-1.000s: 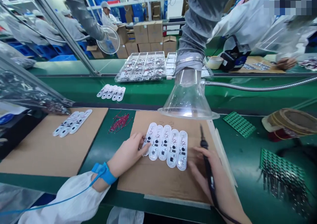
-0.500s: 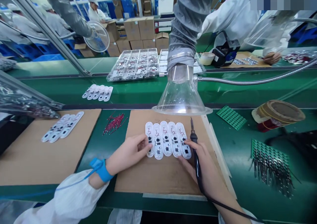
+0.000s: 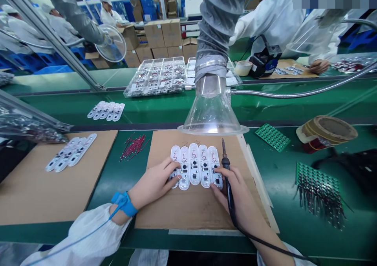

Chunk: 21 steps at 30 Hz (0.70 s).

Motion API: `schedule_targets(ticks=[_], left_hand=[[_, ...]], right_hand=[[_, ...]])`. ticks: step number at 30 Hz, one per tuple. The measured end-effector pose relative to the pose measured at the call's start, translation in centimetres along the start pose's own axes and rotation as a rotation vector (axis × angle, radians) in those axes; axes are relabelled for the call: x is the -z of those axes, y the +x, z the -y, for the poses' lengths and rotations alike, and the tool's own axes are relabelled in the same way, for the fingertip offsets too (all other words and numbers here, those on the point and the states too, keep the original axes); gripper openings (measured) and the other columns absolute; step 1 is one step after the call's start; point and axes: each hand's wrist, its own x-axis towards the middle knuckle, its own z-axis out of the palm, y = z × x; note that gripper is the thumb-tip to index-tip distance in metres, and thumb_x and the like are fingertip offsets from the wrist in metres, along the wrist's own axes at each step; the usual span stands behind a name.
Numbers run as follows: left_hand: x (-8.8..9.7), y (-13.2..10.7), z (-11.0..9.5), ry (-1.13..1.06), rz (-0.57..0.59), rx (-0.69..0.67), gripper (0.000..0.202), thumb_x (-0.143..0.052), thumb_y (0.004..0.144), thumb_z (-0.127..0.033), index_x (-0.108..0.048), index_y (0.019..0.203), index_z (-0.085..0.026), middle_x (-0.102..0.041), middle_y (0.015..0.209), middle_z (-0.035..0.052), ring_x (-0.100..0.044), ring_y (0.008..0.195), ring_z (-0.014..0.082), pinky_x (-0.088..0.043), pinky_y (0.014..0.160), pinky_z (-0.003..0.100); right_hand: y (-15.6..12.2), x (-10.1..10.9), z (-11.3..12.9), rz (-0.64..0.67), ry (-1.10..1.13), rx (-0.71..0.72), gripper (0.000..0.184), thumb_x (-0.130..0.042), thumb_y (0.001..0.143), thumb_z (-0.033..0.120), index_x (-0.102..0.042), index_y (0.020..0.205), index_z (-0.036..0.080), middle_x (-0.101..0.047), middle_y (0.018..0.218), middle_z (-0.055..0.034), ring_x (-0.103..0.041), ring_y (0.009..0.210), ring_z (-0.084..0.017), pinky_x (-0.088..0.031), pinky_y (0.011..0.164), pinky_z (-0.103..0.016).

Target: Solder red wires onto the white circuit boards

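Several white oblong circuit boards with rounded ends stand side by side on a cardboard sheet, thin red wires on their upper parts. At the leftmost board, my left hand, a blue wrist strap behind it, has thumb and fingers closed on that board. My right hand holds a black soldering iron, its bare tip pointing away from me beneath the clear fume hood. Fingertips of this hand also touch the rightmost board.
Red wires lie left of the cardboard. More white boards rest on another cardboard sheet and on the green belt. To the right are green circuit panels and a round tan container. Co-workers sit beyond.
My left fingers have come further over the leftmost board. My right hand keeps the soldering iron in nearly the same pose. The boards on the green belt have shifted left.
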Motion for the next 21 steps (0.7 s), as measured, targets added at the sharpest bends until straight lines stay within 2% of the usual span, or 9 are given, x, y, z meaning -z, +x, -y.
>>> schedule_targets(ticks=[4, 7, 11, 13, 15, 18, 20, 21], left_hand=[[1.1, 0.4, -1.8, -0.229, -0.012, -0.055, 0.016, -0.046, 0.109, -0.029, -0.060, 0.106, -0.023, -0.064, 0.099, 0.0041, -0.060, 0.080, 0.0184, -0.047, 0.069, 0.031], [1.0, 2.0, -4.2, -0.308, 0.038, -0.162, 0.029, -0.035, 0.112, -0.025, -0.056, 0.091, -0.022, -0.063, 0.089, 0.0032, -0.059, 0.080, 0.0181, -0.049, 0.074, 0.031], [-0.4, 4.4, -7.3, -0.265, 0.133, -0.296, 0.032, -0.034, 0.114, -0.027, -0.059, 0.096, -0.022, -0.068, 0.097, 0.0061, -0.063, 0.089, 0.0205, -0.052, 0.084, 0.033], [-0.9, 4.9, -8.1, -0.280, 0.162, -0.302, 0.032, -0.035, 0.115, -0.028, -0.062, 0.100, -0.022, -0.071, 0.101, 0.0064, -0.066, 0.093, 0.0208, -0.053, 0.087, 0.033], [-0.9, 4.9, -8.0, -0.325, 0.183, -0.243, 0.031, -0.040, 0.114, -0.032, -0.064, 0.099, -0.022, -0.072, 0.096, 0.0042, -0.066, 0.088, 0.0195, -0.052, 0.083, 0.032], [-0.1, 4.3, -6.5, -0.439, 0.206, -0.083, 0.034, -0.046, 0.111, -0.040, -0.065, 0.091, -0.022, -0.070, 0.084, 0.0015, -0.062, 0.075, 0.0164, -0.049, 0.069, 0.029], [0.6, 4.1, -4.9, -0.496, 0.172, -0.005, 0.037, -0.047, 0.110, -0.044, -0.065, 0.087, -0.021, -0.069, 0.079, 0.0013, -0.059, 0.070, 0.0155, -0.047, 0.063, 0.027], [0.9, 4.2, -4.1, -0.493, 0.113, 0.006, 0.037, -0.049, 0.108, -0.044, -0.066, 0.086, -0.021, -0.068, 0.078, 0.0013, -0.058, 0.068, 0.0153, -0.046, 0.062, 0.027]], right_hand=[[0.0, 0.4, 0.3, -0.060, 0.015, 0.012, 0.033, -0.071, 0.103, 0.028, -0.060, 0.134, 0.029, -0.061, 0.130, -0.0116, -0.074, 0.113, -0.029, -0.066, 0.093, -0.043], [0.1, 0.8, 0.9, -0.094, 0.047, 0.063, 0.033, -0.077, 0.101, 0.030, -0.062, 0.130, 0.028, -0.062, 0.123, -0.0099, -0.074, 0.109, -0.028, -0.065, 0.091, -0.040], [0.5, 1.3, 1.8, -0.113, 0.069, 0.113, 0.007, -0.068, 0.105, 0.024, -0.072, 0.110, 0.027, -0.063, 0.099, -0.0047, -0.070, 0.087, -0.021, -0.060, 0.074, -0.032], [0.7, 1.6, 1.9, -0.141, 0.050, 0.123, 0.017, -0.061, 0.107, 0.021, -0.073, 0.096, 0.026, -0.060, 0.087, -0.0029, -0.065, 0.078, -0.020, -0.054, 0.066, -0.030], [0.8, 2.1, 1.8, -0.176, 0.042, 0.115, 0.024, -0.059, 0.108, 0.022, -0.072, 0.088, 0.025, -0.058, 0.081, -0.0022, -0.061, 0.074, -0.019, -0.050, 0.062, -0.030], [1.0, 3.3, 1.1, -0.204, 0.062, 0.060, 0.031, -0.058, 0.110, 0.031, -0.072, 0.084, 0.024, -0.057, 0.080, -0.0018, -0.060, 0.071, -0.018, -0.050, 0.062, -0.029], [1.1, 4.2, 0.5, -0.179, 0.081, 0.026, 0.034, -0.059, 0.111, 0.037, -0.072, 0.083, 0.025, -0.060, 0.080, -0.0020, -0.062, 0.071, -0.017, -0.051, 0.062, -0.029], [1.1, 4.6, 0.2, -0.161, 0.095, 0.018, 0.033, -0.058, 0.111, 0.039, -0.073, 0.085, 0.025, -0.062, 0.082, -0.0024, -0.065, 0.073, -0.018, -0.053, 0.065, -0.029]])
